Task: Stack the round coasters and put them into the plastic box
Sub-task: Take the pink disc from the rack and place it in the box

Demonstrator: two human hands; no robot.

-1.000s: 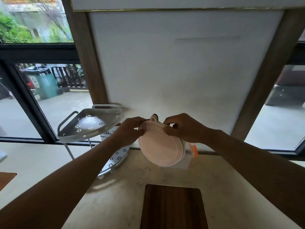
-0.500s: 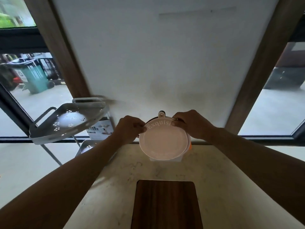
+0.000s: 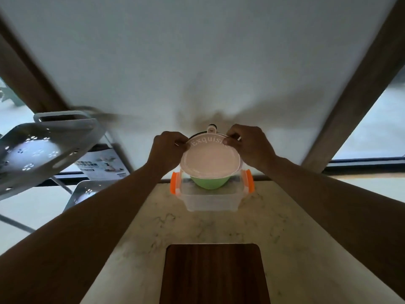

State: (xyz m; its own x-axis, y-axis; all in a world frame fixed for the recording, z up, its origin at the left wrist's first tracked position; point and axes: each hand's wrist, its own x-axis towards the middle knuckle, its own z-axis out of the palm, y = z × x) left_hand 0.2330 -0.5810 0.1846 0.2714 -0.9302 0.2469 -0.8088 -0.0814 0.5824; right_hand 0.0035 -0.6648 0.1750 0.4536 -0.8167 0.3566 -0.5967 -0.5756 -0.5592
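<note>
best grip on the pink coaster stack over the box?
Pinch the pink coaster stack at its far rim, one side each, as left hand and right hand do: thin discs, tilted, near edge dipping into the plastic box.

- Home kitchen corner, by the look of it
- Pale marble-look counter (image 3: 285, 227) set against a white wall panel (image 3: 197, 51)
- Dark wooden cutting board (image 3: 213, 275) at the counter's near edge
- Grey perforated metal shelf rack (image 3: 43, 148) off the left edge
- Wood-framed windows (image 3: 372, 132) on both sides, daylight outside
</note>
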